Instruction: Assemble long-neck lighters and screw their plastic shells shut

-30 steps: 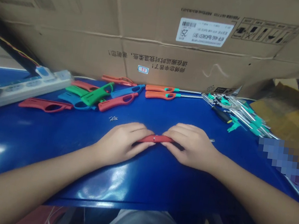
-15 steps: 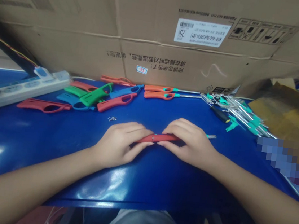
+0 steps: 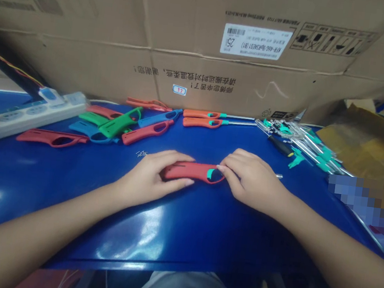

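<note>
Between my two hands lies a red gas lighter (image 3: 192,171) with a teal trigger in its finger loop, its flat side turned up. My left hand (image 3: 155,173) is closed round the handle's left end, thumb along the near edge. My right hand (image 3: 249,175) grips the neck beyond the loop and hides most of the metal tube, whose tip shows past the knuckles. Several small screws (image 3: 141,154) lie behind my left hand. Two assembled orange lighters (image 3: 199,122) rest at the back.
Red, green and blue handle shells (image 3: 119,123) are heaped at back left, beside a white power strip (image 3: 34,113). Metal tubes with teal parts (image 3: 312,147) pile up at back right near a black screwdriver (image 3: 280,147). A large cardboard box (image 3: 99,67) walls off the back.
The red lighter has rolled from edge-on to flat side up, showing its teal trigger and loop. My right hand has slid right, away from my left.
</note>
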`<state>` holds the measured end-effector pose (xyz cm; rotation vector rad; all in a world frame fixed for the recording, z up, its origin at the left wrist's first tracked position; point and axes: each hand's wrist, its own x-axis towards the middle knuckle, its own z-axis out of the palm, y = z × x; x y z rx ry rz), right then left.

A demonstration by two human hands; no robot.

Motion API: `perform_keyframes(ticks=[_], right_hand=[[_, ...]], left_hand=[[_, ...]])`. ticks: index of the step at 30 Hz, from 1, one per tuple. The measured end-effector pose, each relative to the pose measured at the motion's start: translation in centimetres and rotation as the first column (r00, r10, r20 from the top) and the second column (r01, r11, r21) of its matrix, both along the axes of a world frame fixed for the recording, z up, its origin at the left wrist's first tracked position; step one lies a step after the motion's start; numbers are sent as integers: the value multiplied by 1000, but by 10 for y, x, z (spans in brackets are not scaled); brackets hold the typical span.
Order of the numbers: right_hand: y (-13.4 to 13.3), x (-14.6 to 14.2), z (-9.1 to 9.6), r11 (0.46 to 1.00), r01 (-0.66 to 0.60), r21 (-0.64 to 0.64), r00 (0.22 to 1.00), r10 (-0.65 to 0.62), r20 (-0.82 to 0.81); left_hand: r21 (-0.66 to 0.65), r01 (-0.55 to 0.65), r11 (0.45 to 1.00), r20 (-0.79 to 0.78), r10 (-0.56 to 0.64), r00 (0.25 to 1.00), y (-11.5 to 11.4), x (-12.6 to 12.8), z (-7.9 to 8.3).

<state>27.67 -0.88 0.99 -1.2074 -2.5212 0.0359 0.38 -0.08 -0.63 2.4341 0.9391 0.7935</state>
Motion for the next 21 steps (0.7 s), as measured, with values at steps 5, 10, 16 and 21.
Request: perform_keyframes(ticks=[5, 10, 16, 21], right_hand=[[5, 3, -2, 995, 42, -90, 993, -32, 112], [0, 0, 2, 975, -165, -148, 986, 162, -34], [-7, -7, -6, 947, -320, 14, 941, 319, -111], [-9, -9, -8, 953, -294, 68, 942, 301, -146]], left_hand=[[97, 56, 994, -163, -39, 986, -1, -1, -3], [203, 108, 973, -134, -82, 988, -4, -2, 0], [279, 189, 942, -149, -152, 977, -8, -2, -2], [282, 178, 943, -149, -141, 979, -10, -2, -1]])
